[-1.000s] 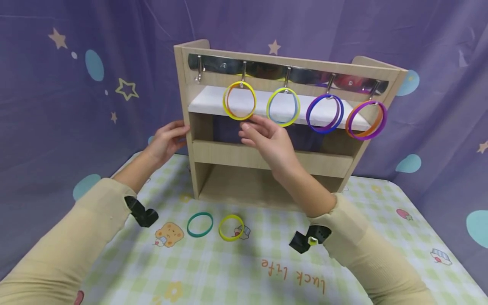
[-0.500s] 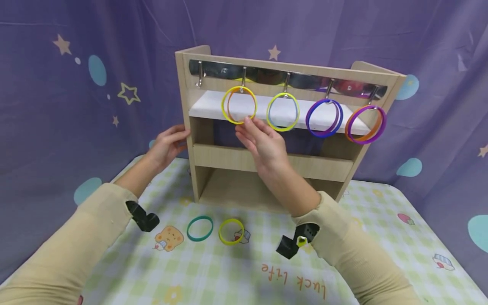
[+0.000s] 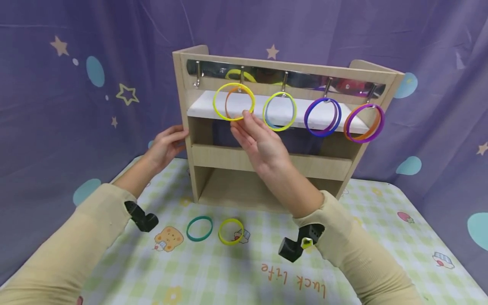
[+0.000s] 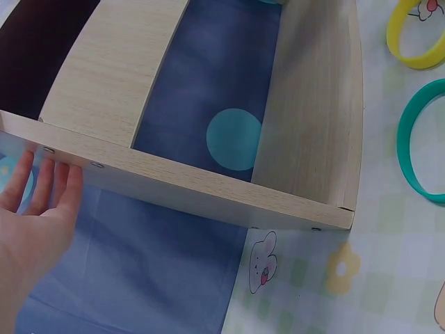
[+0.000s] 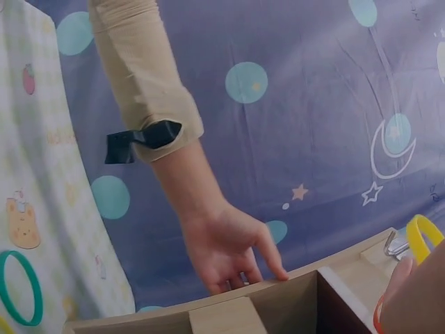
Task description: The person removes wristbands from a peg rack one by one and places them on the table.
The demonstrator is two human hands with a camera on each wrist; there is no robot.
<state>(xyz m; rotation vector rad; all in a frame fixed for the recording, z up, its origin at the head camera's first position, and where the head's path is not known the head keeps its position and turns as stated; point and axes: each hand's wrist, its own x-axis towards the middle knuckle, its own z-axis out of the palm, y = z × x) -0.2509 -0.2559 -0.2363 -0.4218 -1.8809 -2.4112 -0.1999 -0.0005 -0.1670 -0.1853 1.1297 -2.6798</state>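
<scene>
My right hand (image 3: 264, 146) pinches the lower edge of a yellow wristband (image 3: 214, 101) between thumb and fingers, in front of the second hook from the left. Whether the band still touches that hook, I cannot tell. An orange wristband (image 3: 226, 103) hangs behind it. My left hand (image 3: 165, 144) rests against the left side of the wooden shelf unit (image 3: 270, 161). In the left wrist view its fingers (image 4: 45, 184) lie nearly straight along the outer panel. Part of the right hand (image 5: 417, 292) shows at the right wrist view's edge, close to the yellow band.
Other hooks carry a yellow and light-blue pair (image 3: 295, 111), a blue and purple pair (image 3: 308, 123) and a purple and orange pair (image 3: 382, 123). The leftmost hook (image 3: 198, 75) is bare. A green wristband (image 3: 187, 231) and another yellow wristband (image 3: 220, 231) lie on the checked tablecloth (image 3: 213, 275).
My right hand has taken hold of the yellow wristband and drawn it left and toward me, apart from the orange one. The left hand has stayed at the unit's side.
</scene>
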